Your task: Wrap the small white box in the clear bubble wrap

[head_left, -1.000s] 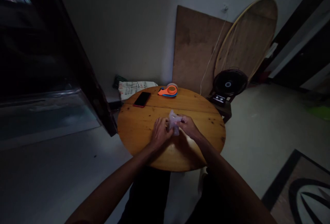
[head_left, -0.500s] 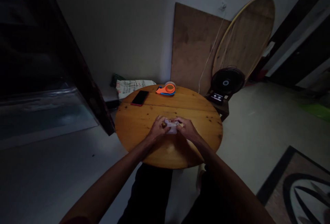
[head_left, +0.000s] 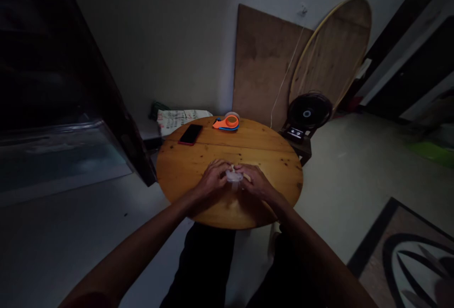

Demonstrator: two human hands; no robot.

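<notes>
Both my hands rest on a round wooden table, close together near its middle. My left hand and my right hand each pinch a side of a small clear plastic piece, held low against the tabletop between them. The fingers of both hands are curled around it. What is inside the plastic, if anything, cannot be made out in the dim light.
A dark phone lies at the table's far left. An orange and blue tape dispenser sits at the far edge. Behind stand a brown board, a round wooden top, a black fan and a printed sack.
The plastic piece stood raised between my hands a second ago; now it is pressed down low on the table, with both hands closed in around it.
</notes>
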